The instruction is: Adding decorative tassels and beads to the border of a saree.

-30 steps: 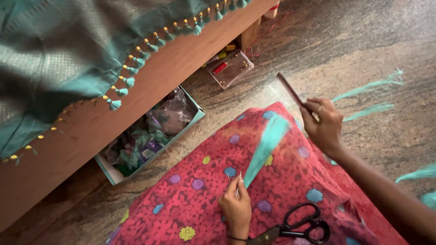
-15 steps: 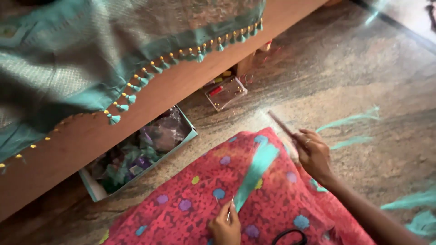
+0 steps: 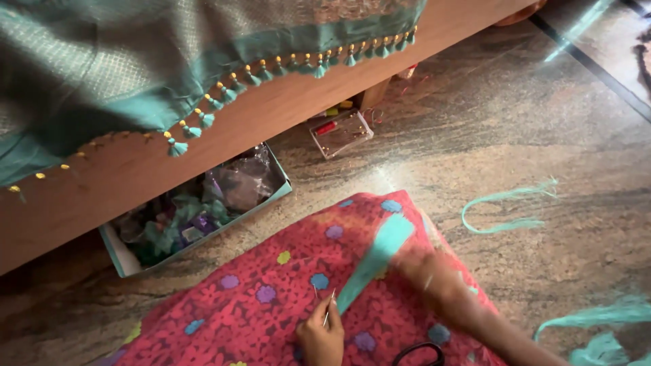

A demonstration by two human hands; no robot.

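Note:
My left hand [image 3: 321, 335] rests on the red dotted cloth [image 3: 258, 305] over my lap, fingers pinched on a thin needle [image 3: 328, 310] that points up. A flat bundle of teal thread [image 3: 380, 252] lies on the cloth, its lower end right beside the needle. My right hand [image 3: 428, 272] is a motion blur at the right side of that bundle, low over the cloth. What it holds is lost in the blur. Black scissors handles [image 3: 418, 352] show at the bottom edge, next to my right forearm.
A wooden bed edge [image 3: 271, 112] carries a teal fabric with tassels [image 3: 203, 68]. Under it stand an open box of craft materials [image 3: 196, 210] and a clear plastic case [image 3: 341, 132]. Loose teal threads [image 3: 508, 210] lie on the stone floor at right.
My right hand has dropped from raised at the right, where it held a thin stick, down onto the cloth beside the teal bundle. The view has tilted up slightly.

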